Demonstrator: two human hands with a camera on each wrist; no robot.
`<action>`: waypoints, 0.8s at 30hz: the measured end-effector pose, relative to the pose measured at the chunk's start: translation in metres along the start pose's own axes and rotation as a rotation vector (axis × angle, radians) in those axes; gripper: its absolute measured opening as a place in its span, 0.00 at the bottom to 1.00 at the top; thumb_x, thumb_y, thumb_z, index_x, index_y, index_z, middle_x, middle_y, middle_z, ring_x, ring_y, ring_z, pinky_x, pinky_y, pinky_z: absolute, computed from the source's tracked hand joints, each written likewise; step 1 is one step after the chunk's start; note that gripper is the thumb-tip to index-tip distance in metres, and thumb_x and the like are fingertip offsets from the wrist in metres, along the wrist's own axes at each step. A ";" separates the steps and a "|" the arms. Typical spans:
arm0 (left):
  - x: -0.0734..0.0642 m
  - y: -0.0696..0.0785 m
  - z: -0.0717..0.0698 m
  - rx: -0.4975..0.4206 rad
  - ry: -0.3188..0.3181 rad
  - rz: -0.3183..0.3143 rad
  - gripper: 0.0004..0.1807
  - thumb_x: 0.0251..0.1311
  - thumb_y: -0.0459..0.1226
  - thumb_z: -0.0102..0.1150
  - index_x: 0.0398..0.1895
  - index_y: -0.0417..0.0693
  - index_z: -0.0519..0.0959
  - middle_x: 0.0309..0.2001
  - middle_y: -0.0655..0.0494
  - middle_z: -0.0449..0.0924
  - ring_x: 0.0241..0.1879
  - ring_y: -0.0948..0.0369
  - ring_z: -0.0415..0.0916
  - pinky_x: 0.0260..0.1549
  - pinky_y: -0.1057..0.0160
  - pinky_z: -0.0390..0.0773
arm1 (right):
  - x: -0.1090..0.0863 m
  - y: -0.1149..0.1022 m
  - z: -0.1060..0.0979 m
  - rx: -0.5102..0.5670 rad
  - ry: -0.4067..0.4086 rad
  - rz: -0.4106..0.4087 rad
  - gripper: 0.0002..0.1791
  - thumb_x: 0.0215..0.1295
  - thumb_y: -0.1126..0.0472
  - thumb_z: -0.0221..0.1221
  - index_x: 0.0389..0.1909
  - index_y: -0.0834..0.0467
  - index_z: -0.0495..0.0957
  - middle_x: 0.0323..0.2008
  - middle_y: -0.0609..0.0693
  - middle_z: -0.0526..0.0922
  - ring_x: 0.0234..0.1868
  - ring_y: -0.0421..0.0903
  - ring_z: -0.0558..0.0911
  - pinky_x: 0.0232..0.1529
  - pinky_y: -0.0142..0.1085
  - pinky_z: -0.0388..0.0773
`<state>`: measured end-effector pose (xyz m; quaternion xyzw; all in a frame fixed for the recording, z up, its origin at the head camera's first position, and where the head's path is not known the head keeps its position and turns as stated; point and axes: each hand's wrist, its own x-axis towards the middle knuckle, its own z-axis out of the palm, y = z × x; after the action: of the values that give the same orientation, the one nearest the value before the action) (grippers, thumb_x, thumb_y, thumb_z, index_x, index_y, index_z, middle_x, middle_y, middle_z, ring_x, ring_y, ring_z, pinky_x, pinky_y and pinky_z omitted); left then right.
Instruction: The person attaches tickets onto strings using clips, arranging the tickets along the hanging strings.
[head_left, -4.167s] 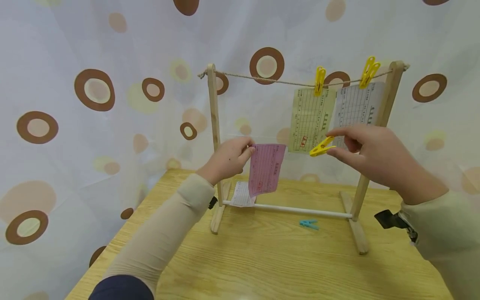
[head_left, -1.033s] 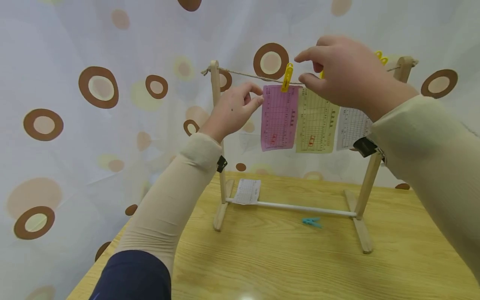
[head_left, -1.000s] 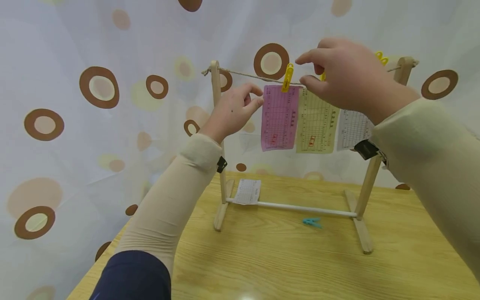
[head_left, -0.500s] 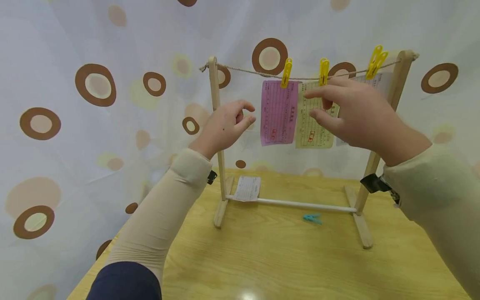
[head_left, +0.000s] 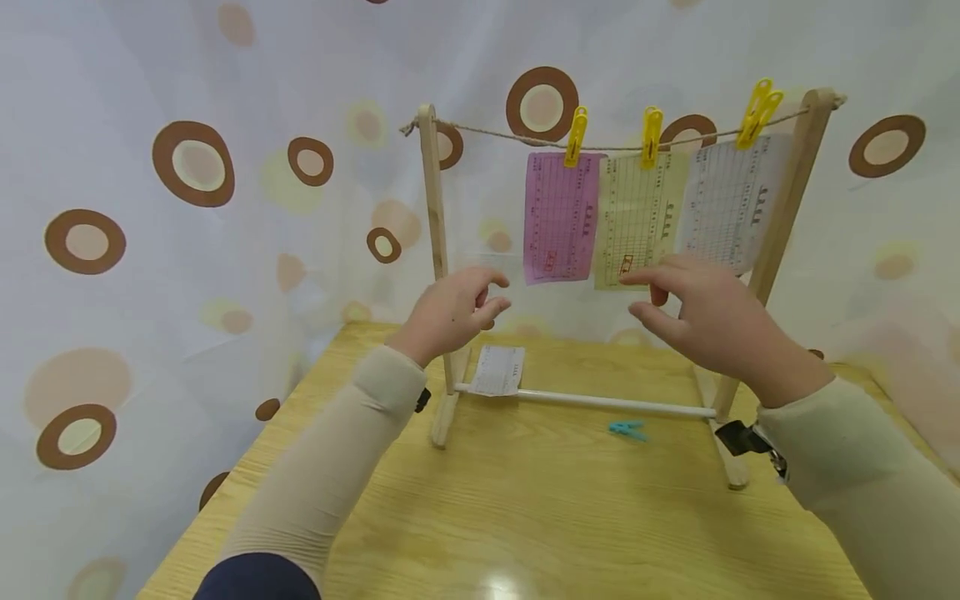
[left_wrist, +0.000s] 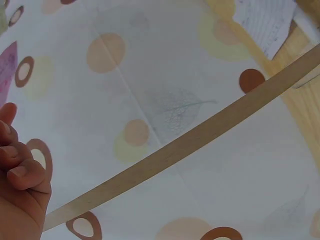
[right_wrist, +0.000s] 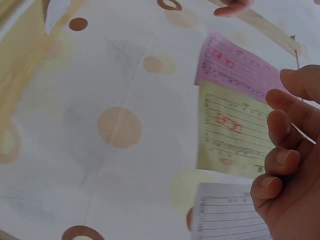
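Observation:
In the head view my left hand (head_left: 450, 314) hovers by the rack's left post, fingers loosely bent around nothing. My right hand (head_left: 708, 312), likewise holding nothing, is in front of the lower part of the hanging slips. A pink slip (head_left: 561, 221), a yellow-green slip (head_left: 637, 217) and a white slip (head_left: 727, 204) hang side by side from the rope (head_left: 510, 133). A yellow clothespin (head_left: 576, 137) holds the pink slip and another clothespin (head_left: 651, 138) the yellow-green one. Two yellow clothespins (head_left: 759, 117) sit together above the white slip.
The wooden rack (head_left: 797, 196) stands on a wooden table (head_left: 525, 492). Another white slip (head_left: 498, 370) lies across its white lower bar (head_left: 600, 402) at the left. A blue clothespin (head_left: 627, 429) lies in front of the bar. A patterned curtain (head_left: 247, 275) hangs behind.
The pink slip went from my left hand to the rope, and the yellow clothespin from my right hand now clips it. Both hands have since let go and lowered away.

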<state>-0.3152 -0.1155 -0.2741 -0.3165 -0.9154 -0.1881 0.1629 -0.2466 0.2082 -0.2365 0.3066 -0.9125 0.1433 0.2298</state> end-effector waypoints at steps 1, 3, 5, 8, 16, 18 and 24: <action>-0.004 -0.002 0.006 0.001 -0.007 -0.003 0.20 0.75 0.48 0.54 0.62 0.49 0.77 0.33 0.55 0.73 0.28 0.62 0.67 0.28 0.62 0.69 | -0.005 0.004 0.006 0.011 -0.019 0.011 0.19 0.70 0.58 0.64 0.60 0.54 0.81 0.32 0.45 0.72 0.32 0.44 0.68 0.35 0.44 0.68; -0.011 -0.006 0.017 0.012 -0.014 0.008 0.19 0.75 0.48 0.55 0.62 0.49 0.77 0.38 0.56 0.77 0.32 0.64 0.72 0.31 0.62 0.73 | -0.016 0.011 0.017 0.028 -0.046 0.035 0.19 0.71 0.57 0.63 0.61 0.55 0.80 0.32 0.45 0.71 0.30 0.44 0.68 0.35 0.44 0.68; -0.017 -0.011 0.027 0.024 -0.020 0.019 0.19 0.74 0.47 0.56 0.61 0.49 0.78 0.45 0.57 0.80 0.36 0.65 0.74 0.35 0.62 0.76 | -0.027 0.017 0.028 0.043 -0.061 0.058 0.19 0.72 0.56 0.63 0.61 0.55 0.80 0.32 0.45 0.71 0.28 0.43 0.66 0.33 0.42 0.67; -0.027 -0.017 0.038 0.037 -0.029 0.009 0.19 0.73 0.47 0.58 0.61 0.50 0.78 0.47 0.60 0.79 0.39 0.65 0.74 0.35 0.63 0.76 | -0.040 0.026 0.046 0.068 -0.067 0.085 0.19 0.71 0.56 0.63 0.60 0.54 0.80 0.32 0.45 0.70 0.25 0.42 0.63 0.30 0.40 0.65; -0.040 -0.027 0.054 0.027 -0.072 -0.040 0.21 0.73 0.49 0.57 0.62 0.51 0.77 0.34 0.61 0.71 0.29 0.63 0.67 0.26 0.64 0.68 | -0.066 0.045 0.079 0.116 -0.150 0.171 0.20 0.71 0.56 0.63 0.61 0.56 0.79 0.32 0.45 0.69 0.21 0.40 0.59 0.25 0.37 0.62; -0.043 -0.029 0.059 0.017 -0.080 -0.048 0.21 0.73 0.50 0.57 0.62 0.52 0.77 0.34 0.61 0.70 0.29 0.63 0.67 0.25 0.64 0.68 | -0.071 0.048 0.084 0.130 -0.168 0.186 0.20 0.72 0.56 0.63 0.61 0.57 0.79 0.31 0.45 0.69 0.20 0.39 0.59 0.25 0.36 0.61; -0.053 -0.037 0.073 -0.009 -0.089 -0.067 0.19 0.72 0.49 0.59 0.60 0.51 0.78 0.34 0.62 0.72 0.31 0.62 0.69 0.29 0.62 0.71 | -0.087 0.058 0.100 0.182 -0.208 0.223 0.22 0.72 0.54 0.62 0.62 0.58 0.78 0.29 0.45 0.68 0.23 0.41 0.60 0.27 0.37 0.61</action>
<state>-0.3118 -0.1371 -0.3690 -0.2947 -0.9309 -0.1834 0.1140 -0.2542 0.2555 -0.3728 0.2361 -0.9430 0.2174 0.0883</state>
